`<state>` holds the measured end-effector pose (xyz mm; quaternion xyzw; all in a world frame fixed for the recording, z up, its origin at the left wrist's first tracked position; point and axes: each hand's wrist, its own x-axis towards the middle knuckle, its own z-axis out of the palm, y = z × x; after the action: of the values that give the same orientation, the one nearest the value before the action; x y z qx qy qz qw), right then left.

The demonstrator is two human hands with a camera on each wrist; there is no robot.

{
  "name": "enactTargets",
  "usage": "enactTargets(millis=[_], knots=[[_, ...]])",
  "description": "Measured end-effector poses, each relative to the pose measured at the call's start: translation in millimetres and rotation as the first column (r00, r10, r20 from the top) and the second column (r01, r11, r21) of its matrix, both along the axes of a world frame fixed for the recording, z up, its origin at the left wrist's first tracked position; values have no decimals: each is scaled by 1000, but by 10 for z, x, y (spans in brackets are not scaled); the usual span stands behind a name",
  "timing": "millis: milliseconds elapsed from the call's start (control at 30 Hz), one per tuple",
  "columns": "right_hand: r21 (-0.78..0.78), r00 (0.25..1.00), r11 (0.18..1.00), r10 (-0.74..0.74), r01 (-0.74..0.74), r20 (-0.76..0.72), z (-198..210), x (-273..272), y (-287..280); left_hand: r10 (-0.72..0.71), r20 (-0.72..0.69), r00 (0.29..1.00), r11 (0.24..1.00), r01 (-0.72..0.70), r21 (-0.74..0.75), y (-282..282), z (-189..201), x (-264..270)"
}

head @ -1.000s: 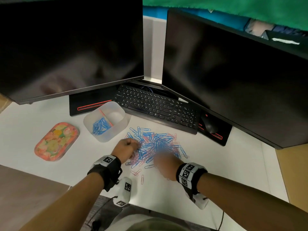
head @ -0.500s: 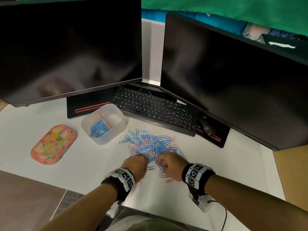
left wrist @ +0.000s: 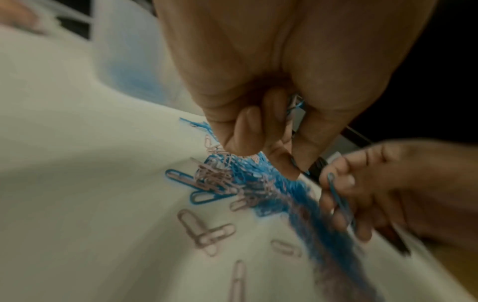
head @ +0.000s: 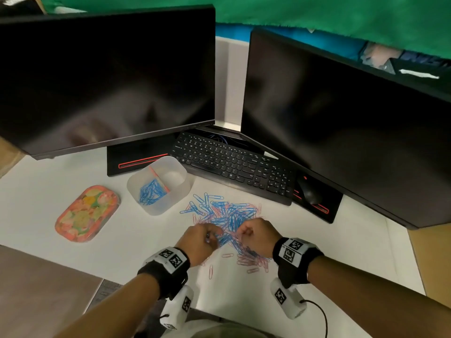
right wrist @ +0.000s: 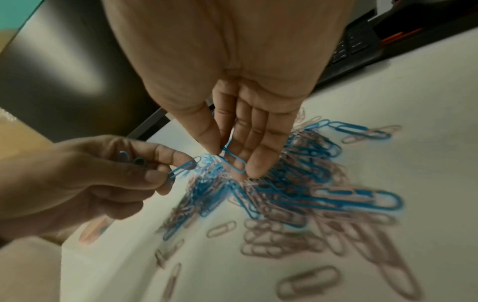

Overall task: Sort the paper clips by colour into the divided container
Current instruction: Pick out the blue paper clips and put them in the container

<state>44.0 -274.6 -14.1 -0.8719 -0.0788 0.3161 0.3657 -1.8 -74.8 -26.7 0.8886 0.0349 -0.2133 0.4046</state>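
A mixed pile of blue and pink paper clips [head: 227,213] lies on the white desk [head: 136,242]. Left of it stands the translucent divided container [head: 170,203]; blue clips [head: 151,192] fill its left compartment, and its right compartment [head: 174,176] looks bare. My left hand [head: 211,237] is at the pile's near edge, its fingers [left wrist: 282,163] curled round a few blue clips [right wrist: 183,167]. My right hand [head: 244,232], close beside it, pinches one blue clip [right wrist: 232,160] between thumb and fingers [right wrist: 254,163]. Loose pink clips [head: 253,262] lie under the right wrist.
A flowery oval tray [head: 87,213] lies left of the container. A black keyboard [head: 234,164] and a mouse [head: 308,191] sit just behind the pile, under two dark monitors [head: 105,76]. The desk's front edge [head: 73,267] runs near my left forearm.
My left hand has come from the pile's left edge back to its near side. The right hand has shifted slightly, so both hands now meet close together over the clips.
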Motion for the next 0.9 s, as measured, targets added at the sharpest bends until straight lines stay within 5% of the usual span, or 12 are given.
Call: enactTargets(millis=[100,200,333,400,733,900], knots=[[107,978,989,-75,97,-194,110,90,175,245,-211,946,916,-297,-270,103,150,45],[194,951,970,-87,148,-295,278,210,446,395,-398,828,683,-555,-475,214,358,114],[233,955,965,-50,122,-293,476,433,946,505,-480,717,414,-689,-594,469,546,207],[264,947,956,-37,126,-319,565,534,1222,553,-492,672,338,-721,-605,622,628,264],[205,977,979,45,-2,-206,725,857,2180,756,-461,465,197,-833,-517,1248,804,527],[177,987,983,69,-42,-148,708,872,2210,769,-453,450,227,-856,-464,1340,790,579]])
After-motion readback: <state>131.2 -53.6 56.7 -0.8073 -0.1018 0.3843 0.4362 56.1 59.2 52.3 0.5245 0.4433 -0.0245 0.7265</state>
